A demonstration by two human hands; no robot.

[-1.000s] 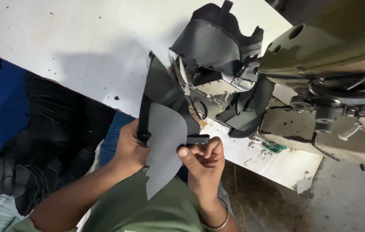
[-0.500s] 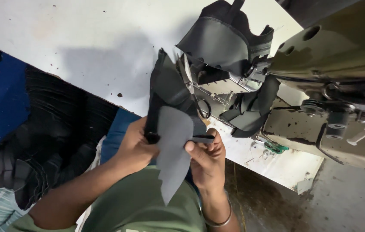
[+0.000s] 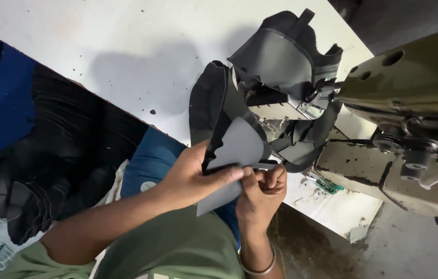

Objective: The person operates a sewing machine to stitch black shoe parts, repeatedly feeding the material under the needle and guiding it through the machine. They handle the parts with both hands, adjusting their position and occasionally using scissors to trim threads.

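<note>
As hands [image 3: 229, 181] rose, grey piece [image 3: 234, 150] nearer machine [image 3: 410, 103].

A person's left hand [image 3: 193, 178] and right hand [image 3: 260, 191] pinch a flat grey curved-edged fabric piece [image 3: 234, 155] off the near edge of a speckled white worktable [image 3: 126, 62]. Beside them stands an olive-green industrial sewing machine [image 3: 410, 119] with a dark stitched upper [image 3: 286, 57] draped over its post.
</note>
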